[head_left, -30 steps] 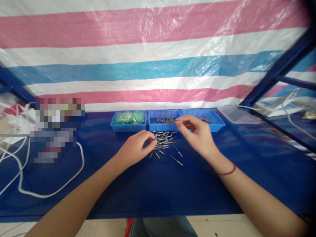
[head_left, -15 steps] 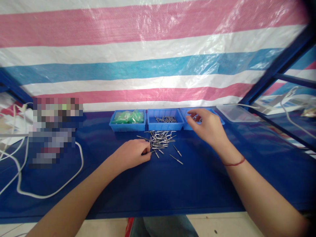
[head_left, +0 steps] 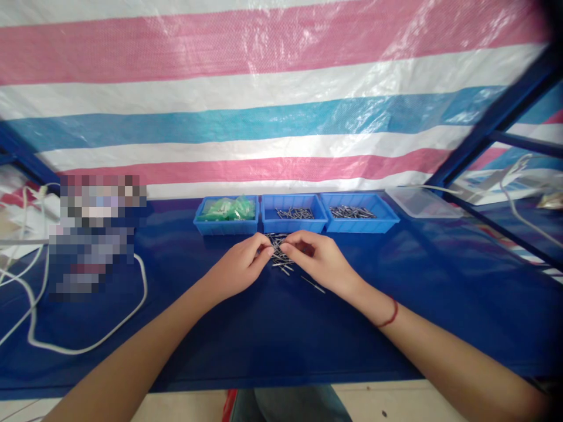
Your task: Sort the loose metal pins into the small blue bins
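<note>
Head view: left hand [head_left: 241, 265] and right hand [head_left: 328, 261], fingers curled, near slender silver metal rivets [head_left: 281, 262]; grip on any unclear.

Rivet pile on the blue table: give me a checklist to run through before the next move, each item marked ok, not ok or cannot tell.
1. Left hand at the rivet pile: ok, it is at the pile's left side.
2. Right hand at the pile: ok, it is at the right side, close to the other hand.
3. Rivet firmly pinched in either hand: cannot tell, too small and partly hidden.
4. All loose rivets together: not ok, a stray rivet lies apart, nearer the person.
5. Middle bin and right bin upright and uncovered: ok, both hold rivets.
6. White cord away from the hands: ok, it lies off to the left.
</note>
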`<state>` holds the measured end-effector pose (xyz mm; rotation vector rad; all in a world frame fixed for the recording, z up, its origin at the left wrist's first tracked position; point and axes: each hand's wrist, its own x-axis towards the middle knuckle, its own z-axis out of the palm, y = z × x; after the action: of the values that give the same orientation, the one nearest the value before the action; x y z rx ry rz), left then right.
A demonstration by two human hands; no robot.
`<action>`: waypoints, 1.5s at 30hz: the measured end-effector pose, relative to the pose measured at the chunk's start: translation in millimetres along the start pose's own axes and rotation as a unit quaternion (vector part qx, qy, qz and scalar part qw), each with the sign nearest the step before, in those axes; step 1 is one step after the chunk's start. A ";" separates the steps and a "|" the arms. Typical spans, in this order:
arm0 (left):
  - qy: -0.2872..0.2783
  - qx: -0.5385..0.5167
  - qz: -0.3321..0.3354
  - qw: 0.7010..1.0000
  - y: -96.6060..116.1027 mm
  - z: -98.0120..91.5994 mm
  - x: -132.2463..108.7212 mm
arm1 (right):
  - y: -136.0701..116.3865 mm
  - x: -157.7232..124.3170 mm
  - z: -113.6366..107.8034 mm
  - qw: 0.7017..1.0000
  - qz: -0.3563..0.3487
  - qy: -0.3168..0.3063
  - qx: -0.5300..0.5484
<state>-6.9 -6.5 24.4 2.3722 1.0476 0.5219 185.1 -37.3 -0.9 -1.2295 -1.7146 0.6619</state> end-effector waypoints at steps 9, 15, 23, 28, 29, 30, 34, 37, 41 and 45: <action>0.011 -0.010 -0.012 1.000 6.3 9.0 -0.9 | 0.6 0.1 3.9 0.990 0.046 -0.001 0.134; 0.001 -0.022 -0.005 1.000 5.6 9.6 -0.7 | -1.7 -0.9 5.6 0.990 0.041 0.007 0.137; 0.007 -0.031 0.005 0.999 2.2 10.0 1.5 | -1.2 -1.1 6.0 0.988 0.031 0.006 0.151; 0.030 -0.035 0.000 0.999 -0.4 8.8 1.8 | -0.2 -0.1 3.8 0.992 0.030 0.004 0.125; 0.031 -0.038 -0.004 0.999 -0.7 8.2 1.9 | 0.3 0.0 3.2 0.993 0.030 0.000 0.114; 0.032 -0.041 -0.008 0.999 -1.0 7.5 1.9 | 0.8 0.2 2.6 0.994 0.029 -0.004 0.101; 0.039 -0.056 -0.019 0.998 -2.0 5.9 2.4 | 1.1 -0.2 1.6 0.999 0.012 -0.017 0.050; 0.047 -0.066 -0.024 0.996 -3.4 6.8 2.7 | -1.8 0.1 0.0 0.999 -0.017 -0.034 0.005; 0.050 -0.065 -0.020 0.996 -4.3 8.5 2.1 | -5.4 5.4 -14.2 0.997 -0.041 -0.021 -0.055; 0.038 -0.016 0.020 0.999 -2.7 7.3 0.8 | 3.4 15.5 -49.5 0.976 -0.015 0.111 -0.188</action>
<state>-4.1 -6.3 17.2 2.3660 1.0195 0.6424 228.9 -25.4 24.3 -1.4716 -1.7105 0.1738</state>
